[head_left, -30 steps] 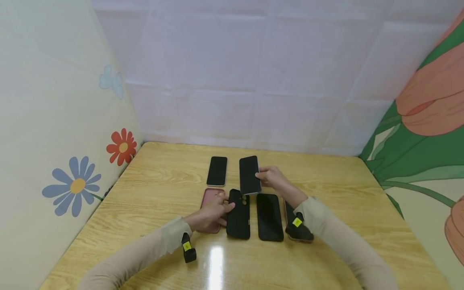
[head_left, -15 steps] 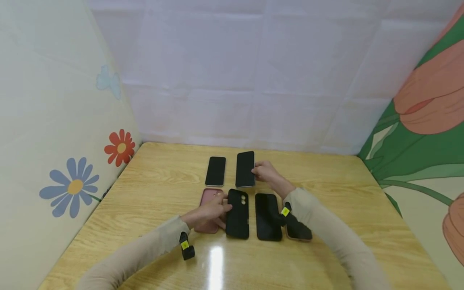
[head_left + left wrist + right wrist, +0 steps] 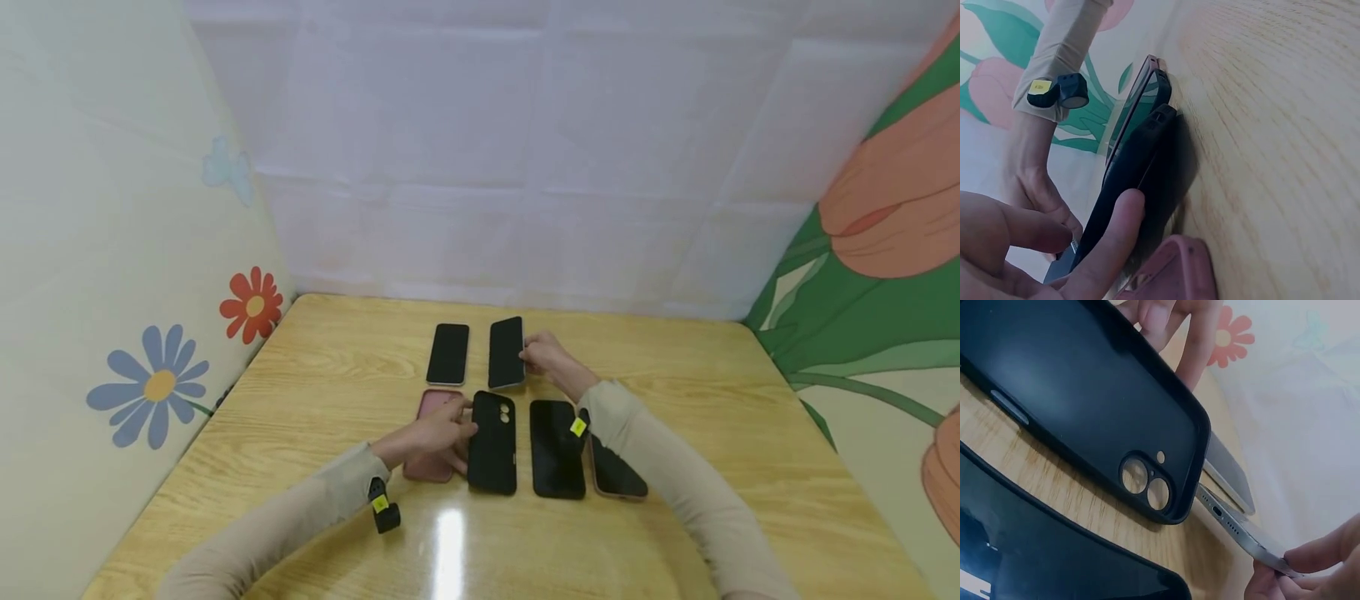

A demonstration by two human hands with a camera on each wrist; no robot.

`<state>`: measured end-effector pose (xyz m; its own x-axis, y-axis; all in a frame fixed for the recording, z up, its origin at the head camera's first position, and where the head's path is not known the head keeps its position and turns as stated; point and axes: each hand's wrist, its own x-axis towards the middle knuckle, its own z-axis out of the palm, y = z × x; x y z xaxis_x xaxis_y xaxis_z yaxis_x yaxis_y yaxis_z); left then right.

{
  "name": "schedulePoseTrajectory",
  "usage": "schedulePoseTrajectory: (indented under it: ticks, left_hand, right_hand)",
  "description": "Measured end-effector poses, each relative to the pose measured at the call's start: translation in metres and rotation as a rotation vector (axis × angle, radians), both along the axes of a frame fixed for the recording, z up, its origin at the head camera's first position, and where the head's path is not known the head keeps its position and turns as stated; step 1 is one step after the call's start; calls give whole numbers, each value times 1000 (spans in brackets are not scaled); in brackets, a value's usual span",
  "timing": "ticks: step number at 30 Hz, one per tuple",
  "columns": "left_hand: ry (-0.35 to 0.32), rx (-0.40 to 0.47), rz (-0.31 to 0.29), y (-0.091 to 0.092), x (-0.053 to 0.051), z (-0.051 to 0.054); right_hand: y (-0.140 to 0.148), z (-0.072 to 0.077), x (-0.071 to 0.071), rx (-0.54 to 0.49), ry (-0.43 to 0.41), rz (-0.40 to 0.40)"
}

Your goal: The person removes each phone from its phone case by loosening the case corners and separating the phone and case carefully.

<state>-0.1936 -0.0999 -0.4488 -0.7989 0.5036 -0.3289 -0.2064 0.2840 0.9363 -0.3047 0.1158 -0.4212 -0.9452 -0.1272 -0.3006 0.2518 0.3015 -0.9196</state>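
Note:
Near the table's middle an empty black phone case [image 3: 492, 446] lies tilted, its inside and two round camera holes facing up in the right wrist view. My left hand [image 3: 437, 433] holds its left edge, thumb and fingers at the rim [image 3: 1125, 200]. Under that hand lies a pink case [image 3: 429, 468], partly hidden. My right hand [image 3: 549, 354] pinches the right edge of a dark-screened phone [image 3: 507, 353] behind the black case; its silver side and charging port [image 3: 1217, 511] show in the right wrist view.
Another dark phone [image 3: 448, 354] lies at the back left of the wooden table [image 3: 337, 350]. Right of the black case lie a phone in a black case [image 3: 555, 467] and one with a pink rim [image 3: 619, 477], partly under my right wrist camera. Cloth walls stand behind and beside.
My right hand has moved the phone slightly back and left, away from the black case. The left hand has stayed at the black case with little movement.

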Motion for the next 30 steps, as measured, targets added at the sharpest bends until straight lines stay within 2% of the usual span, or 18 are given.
schedulePoseTrajectory:
  ticks: [5, 11, 13, 15, 16, 19, 22, 23, 27, 30]
  left_hand:
    - [-23, -12, 14, -4, -1, -1]
    - [-51, 17, 10, -5, -3, -2]
    - [-50, 19, 6, -5, -4, -3]
    - [-33, 0, 1, -5, -3, -2]
    - [-25, -8, -2, -5, -3, -2]
    - [-1, -31, -8, -4, -2, -2]
    - [1, -34, -12, -3, -2, -1]
    - [-1, -34, -13, -3, -1, 0]
    - [-6, -40, -24, -1, -1, 3]
    - [-1, -57, -27, -1, -2, 5]
  right_hand:
    - [1, -4, -1, 17, -16, 7]
    - [-1, -11, -5, 7, -31, -13]
    - [-1, -19, -10, -12, -30, -31]
    - [-2, -23, -9, -49, -16, -27]
    - [2, -36, -18, -94, 9, -11]
    - [3, -43, -23, -105, 13, 0]
    - [1, -43, -25, -55, 0, -17]
    - [-3, -30, -16, -16, -23, -37]
    - [-5, -15, -5, -54, -44, -41]
    - [-5, -10, -2, -86, -58, -38]
